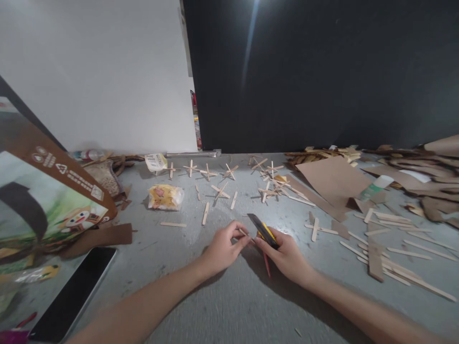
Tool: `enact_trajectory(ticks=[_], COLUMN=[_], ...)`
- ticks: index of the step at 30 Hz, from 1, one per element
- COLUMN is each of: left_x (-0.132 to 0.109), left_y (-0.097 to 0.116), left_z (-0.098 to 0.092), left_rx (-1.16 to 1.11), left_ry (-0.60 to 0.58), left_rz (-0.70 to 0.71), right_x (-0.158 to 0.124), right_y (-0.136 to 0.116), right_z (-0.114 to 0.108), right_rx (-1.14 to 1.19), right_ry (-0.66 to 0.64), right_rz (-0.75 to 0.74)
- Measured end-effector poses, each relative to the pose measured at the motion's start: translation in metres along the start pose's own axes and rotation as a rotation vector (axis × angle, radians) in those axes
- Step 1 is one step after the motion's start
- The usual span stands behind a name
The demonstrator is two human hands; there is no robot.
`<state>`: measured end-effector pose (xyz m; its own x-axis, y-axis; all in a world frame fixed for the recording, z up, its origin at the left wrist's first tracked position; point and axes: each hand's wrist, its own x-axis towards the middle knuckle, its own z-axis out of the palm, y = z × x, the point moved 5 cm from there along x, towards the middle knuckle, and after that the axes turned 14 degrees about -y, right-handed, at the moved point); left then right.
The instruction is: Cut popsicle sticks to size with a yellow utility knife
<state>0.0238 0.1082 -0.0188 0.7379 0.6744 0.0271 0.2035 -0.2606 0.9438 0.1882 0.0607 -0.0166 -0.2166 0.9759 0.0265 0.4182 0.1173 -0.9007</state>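
My left hand [223, 246] is closed in a pinch on a small wooden craft stick piece [243, 232]. My right hand [285, 255] grips a black and yellow utility knife [264, 231], its dark blade end tilted up and to the left. The fingertips of both hands meet around the small piece, and their contact is partly hidden. Under the right hand a thin red object [267, 265] shows; whether it is held I cannot tell. Beyond the hands lie loose craft sticks [205, 213] and several crossed-stick pieces [220, 192].
To the left are a phone [73, 294], a printed bag [53, 191] and a yellow snack packet [165, 197]. On the right lie brown cardboard [330, 184], a glue stick [376, 187] and piled craft sticks [412, 277]. White and black panels [322, 71] stand behind.
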Motion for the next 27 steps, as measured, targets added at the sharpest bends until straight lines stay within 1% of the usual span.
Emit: enact_trajectory(ticks=[2, 4, 6, 8, 9, 11, 13, 16, 18, 20, 22, 23, 24, 25, 27], left_x=[0.0, -0.001, -0.004, -0.008, -0.01, -0.013, -0.016, -0.018, -0.019, -0.017, -0.013, -0.01, -0.006, -0.002, 0.007], left_y=[-0.002, -0.002, 0.002, 0.009, 0.012, 0.017, 0.02, 0.018, 0.017, 0.019, 0.023, 0.025, 0.026, 0.027, 0.026], left_z=[-0.002, -0.002, 0.002, 0.008, 0.011, 0.018, 0.023, 0.033, 0.038, 0.036, 0.026, 0.019, 0.01, 0.001, -0.01], left_rx=[0.092, 0.285, 0.538, 0.793, 0.915, 1.138, 1.281, 1.294, 1.242, 1.147, 0.994, 0.907, 0.827, 0.765, 0.677], left_ry=[0.029, 0.031, 0.009, -0.034, -0.065, -0.109, -0.124, -0.158, -0.163, -0.136, -0.091, -0.078, -0.077, -0.086, -0.176], left_rz=[-0.015, 0.012, 0.097, 0.192, 0.216, 0.213, 0.148, 0.056, 0.01, -0.022, -0.046, -0.056, -0.065, -0.063, 0.027], right_x=[-0.001, -0.002, -0.003, -0.004, -0.004, -0.005, -0.004, -0.004, -0.004, -0.005, -0.006, -0.007, -0.007, -0.008, -0.008], right_y=[0.004, 0.01, 0.014, 0.017, 0.018, 0.018, 0.019, 0.02, 0.018, 0.013, 0.006, 0.003, 0.001, -0.002, -0.01], right_z=[-0.005, -0.009, -0.01, -0.011, -0.011, -0.011, -0.012, -0.012, -0.012, -0.013, -0.018, -0.022, -0.028, -0.035, -0.05], right_rx=[0.028, 0.063, 0.088, 0.092, 0.09, 0.083, 0.083, 0.082, 0.069, 0.016, -0.07, -0.115, -0.139, -0.166, -0.277], right_ry=[0.072, 0.135, 0.156, 0.155, 0.155, 0.164, 0.17, 0.168, 0.153, 0.115, 0.064, 0.032, 0.027, 0.008, -0.065], right_rz=[0.033, 0.064, 0.082, 0.089, 0.09, 0.087, 0.085, 0.09, 0.082, 0.059, 0.045, 0.05, 0.067, 0.072, 0.048])
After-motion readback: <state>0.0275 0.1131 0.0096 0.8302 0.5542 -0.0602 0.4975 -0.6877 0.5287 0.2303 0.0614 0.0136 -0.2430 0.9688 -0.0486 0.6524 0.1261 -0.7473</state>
